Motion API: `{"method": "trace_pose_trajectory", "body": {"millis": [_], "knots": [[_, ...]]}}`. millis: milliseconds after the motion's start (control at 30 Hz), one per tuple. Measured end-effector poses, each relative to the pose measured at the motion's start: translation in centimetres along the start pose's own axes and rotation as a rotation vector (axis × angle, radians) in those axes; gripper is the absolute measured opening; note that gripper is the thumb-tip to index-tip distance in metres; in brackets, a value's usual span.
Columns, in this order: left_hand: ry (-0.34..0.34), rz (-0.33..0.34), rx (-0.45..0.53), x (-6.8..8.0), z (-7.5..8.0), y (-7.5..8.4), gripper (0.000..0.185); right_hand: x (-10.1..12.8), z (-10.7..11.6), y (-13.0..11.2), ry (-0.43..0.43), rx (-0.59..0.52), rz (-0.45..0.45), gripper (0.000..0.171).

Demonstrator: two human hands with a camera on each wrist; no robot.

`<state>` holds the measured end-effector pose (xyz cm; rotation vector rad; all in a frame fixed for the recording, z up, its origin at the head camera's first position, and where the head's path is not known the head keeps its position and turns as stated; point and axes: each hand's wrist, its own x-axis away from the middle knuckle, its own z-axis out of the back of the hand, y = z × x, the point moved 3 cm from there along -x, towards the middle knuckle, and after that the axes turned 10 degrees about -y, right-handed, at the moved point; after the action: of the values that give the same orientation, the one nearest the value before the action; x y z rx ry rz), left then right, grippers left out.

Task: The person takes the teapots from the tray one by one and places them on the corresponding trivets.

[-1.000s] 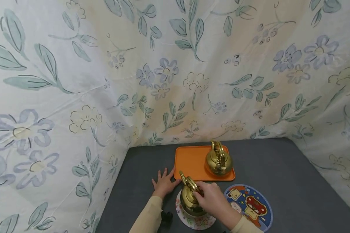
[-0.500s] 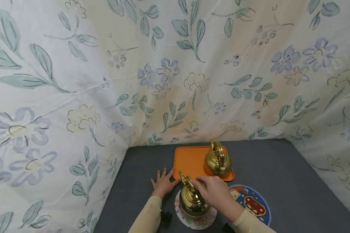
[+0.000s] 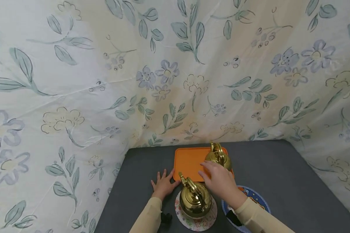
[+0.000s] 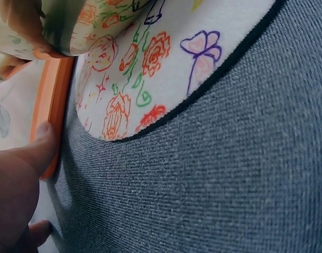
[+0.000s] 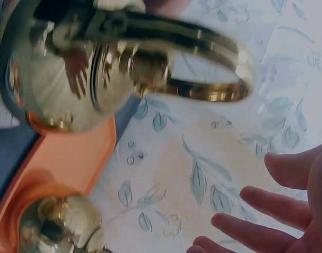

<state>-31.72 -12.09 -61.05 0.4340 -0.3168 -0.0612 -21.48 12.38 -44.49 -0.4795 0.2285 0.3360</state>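
Moved: your right hand (image 3: 218, 179) off near kettle (image 3: 194, 199), fingers spread, toward tray (image 3: 186, 161) kettle (image 3: 220, 157) | near kettle: on coaster (image 3: 196, 221) | left hand (image 3: 163, 185): flat on counter (image 3: 280, 181) | blue mat (image 3: 255, 199): bare

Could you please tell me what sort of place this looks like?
Probably a makeshift tabletop recording setup: a grey fabric-covered table enclosed by a floral-printed white sheet, with two shiny brass kettles and an orange plastic tray.

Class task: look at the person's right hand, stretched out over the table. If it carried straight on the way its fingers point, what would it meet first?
Most likely the gold kettle standing on the orange tray: the right hand points at it with straight fingers. Depth is unclear, so contact cannot be judged.
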Motion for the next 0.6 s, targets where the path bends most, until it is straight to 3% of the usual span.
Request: {"method": "trace_pose_trajectory", "body": {"millis": [600], "knots": [[0.009, -0.018, -0.012, 0.2, -0.2, -0.3, 0.078, -1.6, 1.7, 2.7, 0.015, 0.015, -0.109, 0.034]]}}
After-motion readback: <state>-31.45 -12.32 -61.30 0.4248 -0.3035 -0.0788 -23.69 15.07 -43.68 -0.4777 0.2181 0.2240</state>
